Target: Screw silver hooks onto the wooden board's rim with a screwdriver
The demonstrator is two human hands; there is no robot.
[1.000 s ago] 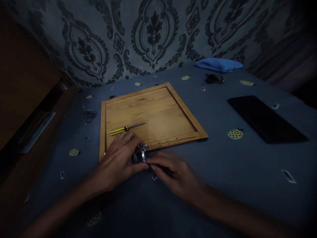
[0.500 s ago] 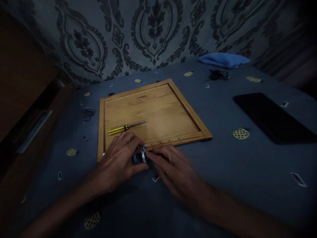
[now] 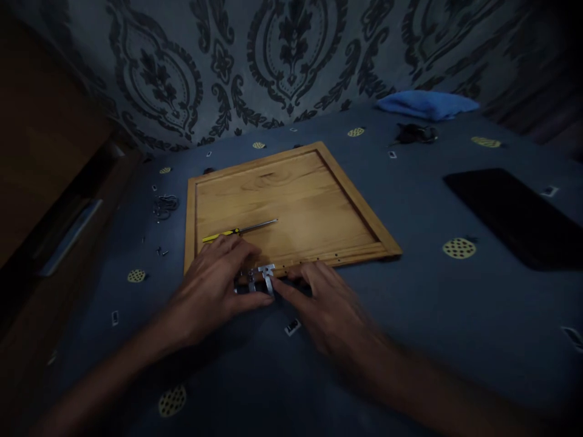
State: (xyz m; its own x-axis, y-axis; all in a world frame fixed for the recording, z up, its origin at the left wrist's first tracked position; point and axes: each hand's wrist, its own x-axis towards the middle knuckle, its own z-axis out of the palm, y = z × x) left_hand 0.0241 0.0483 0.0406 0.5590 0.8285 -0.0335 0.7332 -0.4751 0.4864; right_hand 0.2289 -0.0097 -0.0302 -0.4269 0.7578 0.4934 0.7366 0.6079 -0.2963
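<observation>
A shiny metal cabinet hinge [image 3: 268, 276] sits at the near edge of a framed wooden panel [image 3: 310, 194]. My left hand [image 3: 212, 285] curves around the hinge from the left, its thumb along the near side and its fingers over the panel. From the right, my right hand [image 3: 330, 303] touches the hinge with its thumb tip, while its other fingers, spread apart from the thumb, lie at the panel's edge. A yellow-and-black screwdriver [image 3: 223, 235] rests on the panel just beyond my left hand. Small dark holes dot the near frame strip.
Several small screws [image 3: 161, 250] and a tangle of metal pieces [image 3: 166, 206] lie left of the panel on the patterned blue sheet [image 3: 401, 303]. To the right is a flat black slab [image 3: 514, 218]. Farther back are a dark bundle [image 3: 414, 133] and a blue cloth [image 3: 428, 105].
My left fingers have lifted off the hinge's top a little, so more of it shows. My right hand stays against it. The whole view has shifted slightly.
</observation>
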